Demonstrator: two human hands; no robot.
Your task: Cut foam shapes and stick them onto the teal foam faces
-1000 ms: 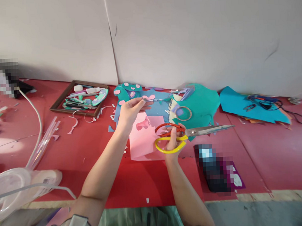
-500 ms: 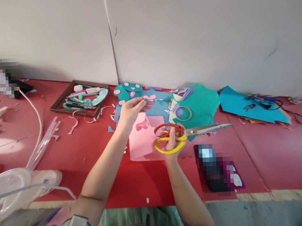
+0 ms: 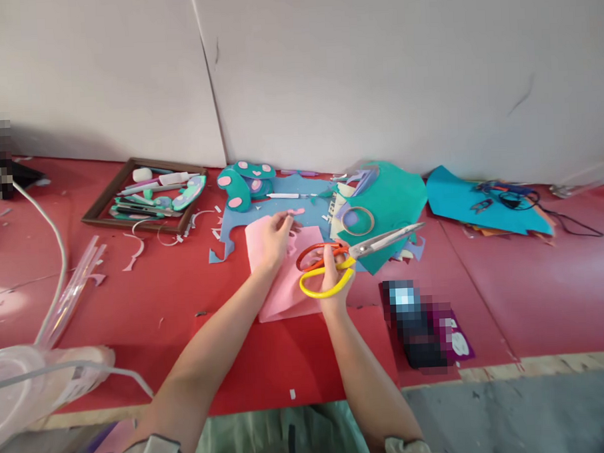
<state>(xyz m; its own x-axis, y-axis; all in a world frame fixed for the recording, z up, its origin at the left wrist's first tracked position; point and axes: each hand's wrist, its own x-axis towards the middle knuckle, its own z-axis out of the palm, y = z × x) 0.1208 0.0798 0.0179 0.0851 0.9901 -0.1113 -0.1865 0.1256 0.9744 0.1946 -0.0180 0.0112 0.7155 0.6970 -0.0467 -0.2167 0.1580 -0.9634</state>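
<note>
My left hand (image 3: 276,239) is at the upper part of a pink paper sheet (image 3: 272,301), fingers bent together around it. The sheet's upper left corner is raised. A small pink cut piece (image 3: 296,212) shows just beyond the fingertips. My right hand (image 3: 335,278) holds a pair of scissors (image 3: 383,241) by the handles, one red and one yellow. Their blades point to the right over a green sheet (image 3: 398,205) and look nearly closed. Beyond my left hand, a white pen-like tool (image 3: 288,196) lies on a blue sheet (image 3: 300,186).
A brown tray (image 3: 93,205) with pens and cutters stands at the left. Green shapes with pink spots (image 3: 236,189) lie behind the sheet. A tape roll (image 3: 358,221) rests on the green sheet. Turquoise sheets (image 3: 448,193) with a cable are at the right, and a blurred phone-like object (image 3: 416,328) nearer.
My left hand has come down from above the blue sheet onto the pink paper, which is now partly lifted. The scissors stay in my right hand, tilted a little more upward.
</note>
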